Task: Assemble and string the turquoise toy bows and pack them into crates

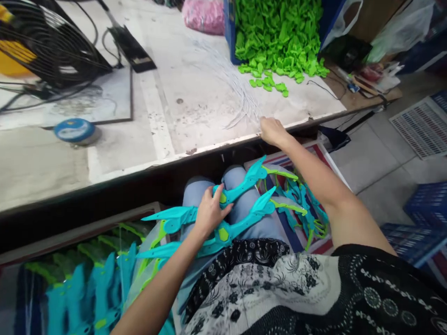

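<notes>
Across the lap [240, 207] lay two turquoise bows [223, 233], the left hand [211, 211] wrapped around the farther bow [244, 185], apparently steadying it; at one o'clock, the right hand [274, 130] curled beside white strings [244, 100], perhaps placed for easy reach, its grip impossible to tell.

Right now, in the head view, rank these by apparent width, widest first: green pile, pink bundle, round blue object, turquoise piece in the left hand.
1. Turquoise piece in the left hand
2. Green pile
3. Pink bundle and round blue object: too alike to rank, the bundle lying farther away.
</notes>
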The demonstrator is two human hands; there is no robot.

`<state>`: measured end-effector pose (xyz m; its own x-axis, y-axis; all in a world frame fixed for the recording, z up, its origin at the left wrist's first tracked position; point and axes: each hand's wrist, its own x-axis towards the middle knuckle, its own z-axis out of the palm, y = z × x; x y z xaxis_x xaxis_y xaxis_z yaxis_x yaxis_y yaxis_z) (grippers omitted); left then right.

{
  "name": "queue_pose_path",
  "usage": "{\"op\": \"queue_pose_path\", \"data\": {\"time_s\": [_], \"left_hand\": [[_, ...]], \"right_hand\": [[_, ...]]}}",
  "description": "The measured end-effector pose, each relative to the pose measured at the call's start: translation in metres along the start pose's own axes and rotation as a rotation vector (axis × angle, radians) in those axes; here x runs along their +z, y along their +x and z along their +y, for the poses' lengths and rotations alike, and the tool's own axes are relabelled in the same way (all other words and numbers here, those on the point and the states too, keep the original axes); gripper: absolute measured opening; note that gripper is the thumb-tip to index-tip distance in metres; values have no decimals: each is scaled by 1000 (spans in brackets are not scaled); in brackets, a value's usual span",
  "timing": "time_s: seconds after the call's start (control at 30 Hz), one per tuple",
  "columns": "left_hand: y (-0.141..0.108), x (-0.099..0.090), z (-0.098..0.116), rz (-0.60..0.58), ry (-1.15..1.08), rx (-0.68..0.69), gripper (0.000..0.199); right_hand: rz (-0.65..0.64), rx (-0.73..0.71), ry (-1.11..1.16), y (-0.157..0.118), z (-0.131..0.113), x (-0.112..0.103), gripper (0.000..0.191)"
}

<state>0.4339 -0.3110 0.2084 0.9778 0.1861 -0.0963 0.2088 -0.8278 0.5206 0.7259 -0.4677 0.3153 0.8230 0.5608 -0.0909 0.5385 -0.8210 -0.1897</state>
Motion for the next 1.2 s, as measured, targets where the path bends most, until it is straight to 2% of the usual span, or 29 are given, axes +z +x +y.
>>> {"op": "queue_pose_path", "data": {"time_s": [0.07,0.17,0.2,0.27,0.3,0.37,0.47,0.6,0.67,0.73,0.83,1.0,1.2], "left_hand": [[2,-6,-10,27,6,-11,70],[7,-19,-13,108,35,29,66],[9,-23,-8,153,39,48,62],[14,-25,10,215,-3,92,52],[18,-23,22,202,-59,119,46],[31,-13,51,68,-232,160,38],[62,17,90,-228,-528,66,32],[109,60,126,-527,-947,-339,21],[127,76,138,-626,-1129,-524,14],[138,87,146,-682,-1235,-624,9],[145,97,154,-738,-1291,-677,4],[149,105,160,-774,-1305,-697,11],[151,110,164,-803,-1332,-689,13]], "right_hand": [[-17,67,112,-38,23,-3,28],[-61,249,540,-101,57,8,11],[-57,333,703,-120,67,15,7],[5,488,957,-150,83,31,12],[57,545,1032,-160,89,39,16],[159,600,1088,-173,98,53,21],[258,615,1023,-178,105,67,18],[297,596,861,-175,110,79,13],[300,560,803,-173,112,83,13],[305,517,758,-172,114,87,12],[319,435,659,-171,116,90,12],[346,301,448,-172,120,88,13],[330,188,361,-178,116,86,16]]}}
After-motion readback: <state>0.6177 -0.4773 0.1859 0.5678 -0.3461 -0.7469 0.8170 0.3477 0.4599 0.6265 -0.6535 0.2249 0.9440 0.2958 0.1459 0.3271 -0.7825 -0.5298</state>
